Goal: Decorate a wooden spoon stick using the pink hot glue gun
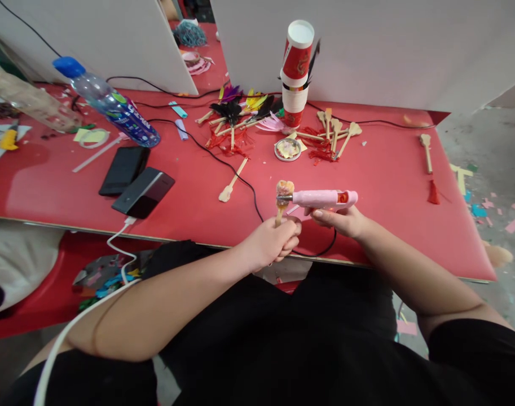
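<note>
My left hand (271,241) is closed round the handle of a small wooden heart-topped stick (284,192), held upright over the front edge of the red table (388,169). My right hand (340,219) grips a pink glue gun (322,198) lying sideways. Its metal nozzle touches the stick's heart-shaped top. The gun's black cord loops under my hands and runs back across the table.
More wooden sticks (335,134), coloured feathers (240,107) and red tassels lie at the back by stacked paper cups (296,70). A small round dish (287,149) sits before them. At left are a water bottle (113,107), a phone (124,169) and a power bank (144,192).
</note>
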{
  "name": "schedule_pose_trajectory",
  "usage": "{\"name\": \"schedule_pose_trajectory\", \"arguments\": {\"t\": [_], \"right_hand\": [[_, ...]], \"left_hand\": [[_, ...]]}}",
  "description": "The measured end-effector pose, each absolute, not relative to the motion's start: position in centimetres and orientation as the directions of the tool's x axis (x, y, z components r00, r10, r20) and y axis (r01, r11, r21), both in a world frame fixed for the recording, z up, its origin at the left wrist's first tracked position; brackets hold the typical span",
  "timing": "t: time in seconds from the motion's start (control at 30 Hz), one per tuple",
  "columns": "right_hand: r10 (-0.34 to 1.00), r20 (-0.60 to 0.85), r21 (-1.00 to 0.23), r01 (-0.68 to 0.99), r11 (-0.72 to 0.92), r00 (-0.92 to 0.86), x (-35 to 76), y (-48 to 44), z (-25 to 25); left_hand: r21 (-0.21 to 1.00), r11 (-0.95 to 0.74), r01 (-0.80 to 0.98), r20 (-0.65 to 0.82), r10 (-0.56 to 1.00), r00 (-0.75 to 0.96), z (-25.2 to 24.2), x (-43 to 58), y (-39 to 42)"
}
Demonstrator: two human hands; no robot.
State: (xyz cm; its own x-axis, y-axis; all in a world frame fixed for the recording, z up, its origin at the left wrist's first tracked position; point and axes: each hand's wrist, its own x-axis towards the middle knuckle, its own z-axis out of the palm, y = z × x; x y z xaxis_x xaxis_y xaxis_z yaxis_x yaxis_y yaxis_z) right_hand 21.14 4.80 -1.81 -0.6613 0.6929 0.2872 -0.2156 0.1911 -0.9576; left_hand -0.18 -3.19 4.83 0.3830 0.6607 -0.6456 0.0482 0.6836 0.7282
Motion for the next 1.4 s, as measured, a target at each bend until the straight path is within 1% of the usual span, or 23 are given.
{"name": "schedule_pose_trajectory", "arguments": {"t": [0.07,0.13,0.23,0.33,0.4,0.47,0.57,0.67,0.8,0.87,0.97,1.03,1.1,1.23,1.3,1.4], "right_hand": [[0.667,0.378,-0.923,-0.203,0.327,-0.642,21.1,5.1,-1.8],[0.615,0.466,-0.858,-0.155,0.489,-0.637,21.3,5.4,-1.8],[0.558,0.524,-0.747,-0.032,0.664,-0.644,21.8,5.9,-1.9],[0.52,0.575,-0.643,0.045,0.765,-0.631,22.3,6.0,-2.0],[0.493,0.609,-0.599,0.048,0.799,-0.621,22.5,5.9,-2.0],[0.477,0.636,-0.585,0.025,0.811,-0.606,22.5,5.9,-2.0],[0.505,0.633,-0.607,0.028,0.794,-0.586,22.6,5.9,-1.8],[0.578,0.558,-0.656,0.11,0.747,-0.595,22.9,5.9,-1.7],[0.613,0.49,-0.682,0.164,0.712,-0.619,23.4,5.9,-1.6],[0.608,0.494,-0.686,0.152,0.712,-0.622,23.5,5.9,-1.5],[0.563,0.545,-0.681,0.064,0.73,-0.622,23.3,6.1,-1.2],[0.547,0.552,-0.697,0.013,0.717,-0.629,23.1,6.3,-1.0],[0.58,0.526,-0.754,-0.024,0.657,-0.622,23.0,6.4,-1.1],[0.711,0.392,-0.898,-0.076,0.432,-0.584,22.8,6.4,-1.8],[0.747,0.326,-0.937,-0.092,0.337,-0.579,22.7,6.2,-2.1],[0.761,0.294,-0.954,-0.129,0.27,-0.579,22.6,5.9,-2.3]], "left_hand": [[0.705,0.709,0.005,-0.646,0.639,0.418,4.5,-0.2,-3.2],[0.676,0.736,-0.036,-0.645,0.614,0.454,4.2,-0.3,-3.1],[0.659,0.749,-0.061,-0.64,0.602,0.478,3.7,-0.3,-2.8],[0.659,0.75,-0.065,-0.624,0.592,0.51,3.5,-0.4,-2.6],[0.655,0.752,-0.069,-0.61,0.581,0.539,3.5,-0.4,-2.6],[0.647,0.759,-0.073,-0.603,0.568,0.56,3.6,-0.5,-2.6],[0.633,0.771,-0.073,-0.602,0.549,0.58,3.6,-0.6,-2.5],[0.633,0.771,-0.068,-0.591,0.538,0.601,3.4,-0.7,-2.5],[0.646,0.761,-0.06,-0.575,0.537,0.617,3.3,-0.8,-2.5],[0.653,0.755,-0.06,-0.571,0.542,0.616,3.3,-0.8,-2.5],[0.668,0.742,-0.059,-0.564,0.556,0.611,3.4,-0.8,-2.5],[0.679,0.732,-0.058,-0.56,0.568,0.603,3.4,-0.9,-2.4],[0.688,0.723,-0.056,-0.562,0.581,0.589,3.4,-1.0,-2.3],[0.708,0.704,-0.05,-0.561,0.605,0.565,3.4,-1.1,-2.0],[0.717,0.695,-0.047,-0.553,0.608,0.57,3.4,-1.1,-1.9],[0.724,0.688,-0.04,-0.543,0.606,0.581,3.5,-1.1,-1.9]]}}
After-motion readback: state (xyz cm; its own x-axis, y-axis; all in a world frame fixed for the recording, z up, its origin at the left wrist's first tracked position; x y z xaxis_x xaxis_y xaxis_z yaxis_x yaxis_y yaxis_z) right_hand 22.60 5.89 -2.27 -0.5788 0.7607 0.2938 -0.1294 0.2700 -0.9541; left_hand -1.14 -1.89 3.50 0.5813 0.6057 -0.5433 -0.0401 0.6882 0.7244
